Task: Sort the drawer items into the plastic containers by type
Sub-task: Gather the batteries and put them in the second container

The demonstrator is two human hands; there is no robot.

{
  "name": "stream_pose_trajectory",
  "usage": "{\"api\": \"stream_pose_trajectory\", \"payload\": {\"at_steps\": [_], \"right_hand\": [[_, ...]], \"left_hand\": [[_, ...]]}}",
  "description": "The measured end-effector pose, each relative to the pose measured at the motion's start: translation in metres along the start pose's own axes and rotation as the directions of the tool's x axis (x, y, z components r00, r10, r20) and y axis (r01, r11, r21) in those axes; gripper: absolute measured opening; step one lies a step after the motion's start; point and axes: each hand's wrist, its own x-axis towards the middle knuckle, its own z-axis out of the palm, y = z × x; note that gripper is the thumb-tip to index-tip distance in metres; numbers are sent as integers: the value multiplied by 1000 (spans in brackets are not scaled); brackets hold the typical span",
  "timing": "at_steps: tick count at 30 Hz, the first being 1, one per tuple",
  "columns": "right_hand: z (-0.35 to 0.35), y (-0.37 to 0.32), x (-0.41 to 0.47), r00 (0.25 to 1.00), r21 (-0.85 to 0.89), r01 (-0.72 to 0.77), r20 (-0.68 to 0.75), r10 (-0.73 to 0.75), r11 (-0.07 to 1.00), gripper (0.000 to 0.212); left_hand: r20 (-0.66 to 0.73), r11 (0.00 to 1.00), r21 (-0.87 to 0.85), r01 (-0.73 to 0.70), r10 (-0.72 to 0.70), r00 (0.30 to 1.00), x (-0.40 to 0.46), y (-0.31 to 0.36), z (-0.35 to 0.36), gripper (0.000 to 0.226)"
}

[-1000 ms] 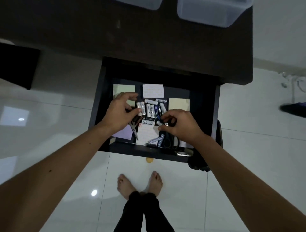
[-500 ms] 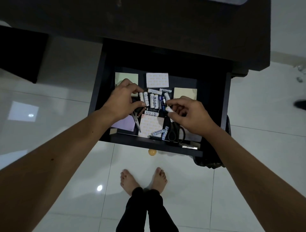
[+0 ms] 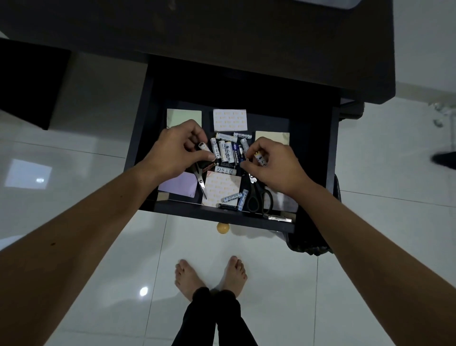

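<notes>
The open black drawer [image 3: 222, 217] holds several white batteries [image 3: 225, 153] in a cluster at its middle. My left hand [image 3: 177, 153] is closed around one white battery [image 3: 204, 147] at the cluster's left. My right hand [image 3: 274, 163] pinches another white battery [image 3: 261, 159] at the cluster's right. More batteries [image 3: 233, 198] lie near the front wall. Black-handled scissors [image 3: 259, 197] lie under my right hand. Small silver scissors [image 3: 199, 179] lie under my left hand. Sticky-note pads sit around them: yellow [image 3: 183, 117], white [image 3: 230, 120], cream [image 3: 271, 137], purple [image 3: 177, 185], patterned white [image 3: 220, 186].
The dark table top [image 3: 222, 37] runs above the drawer, with a corner of a plastic container [image 3: 328, 2] at the top edge. A round yellow knob [image 3: 222, 227] sticks out of the drawer front. My bare feet [image 3: 209, 276] stand on white tiles below.
My right hand lifted a battery from the cluster's right side and holds it higher. My left hand curled its fingers round a battery. The view tilted down, and the containers slid out of frame.
</notes>
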Motion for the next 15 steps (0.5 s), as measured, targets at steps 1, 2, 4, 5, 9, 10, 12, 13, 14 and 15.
{"api": "stream_pose_trajectory", "payload": {"at_steps": [1, 2, 4, 5, 9, 10, 12, 13, 14, 15], "right_hand": [[2, 0, 3, 1000, -55, -1, -1, 1, 998, 23], [5, 0, 5, 1000, -111, -3, 4, 4, 994, 27], [7, 0, 7, 1000, -169, -9, 12, 11, 986, 30], [8, -1, 8, 1000, -176, -14, 12, 17, 984, 28], [8, -3, 6, 1000, -207, -25, 10, 28, 978, 17], [8, -3, 5, 999, -182, -32, -3, 32, 983, 15], [6, -4, 3, 998, -87, -46, -48, 42, 995, 15], [4, -4, 1, 997, -38, -48, -70, 45, 998, 14], [1, -4, 0, 995, 11, -48, -86, 49, 999, 13], [-2, -4, 0, 995, 60, -45, -90, 50, 997, 11]], "left_hand": [[-1, 1000, -25, -5, 5, 1000, 0, 1, 0, 26], [-3, 998, -55, -10, 10, 1000, -1, 2, 0, 20], [-7, 993, -119, -24, 23, 1000, 0, 3, 0, 12], [-11, 988, -149, -31, 29, 1000, 0, 4, 0, 11], [-9, 968, -251, -11, 9, 1000, 2, 5, 0, 8], [-3, 965, -261, 0, -1, 1000, 3, 6, 0, 12], [19, 959, -283, 23, -18, 1000, 5, 7, 0, 18], [41, 949, -313, 32, -20, 999, 6, 8, 0, 19], [69, 936, -350, 38, -15, 998, 8, 9, 0, 18], [96, 925, -378, 43, -8, 995, 9, 9, 1, 16]]}}
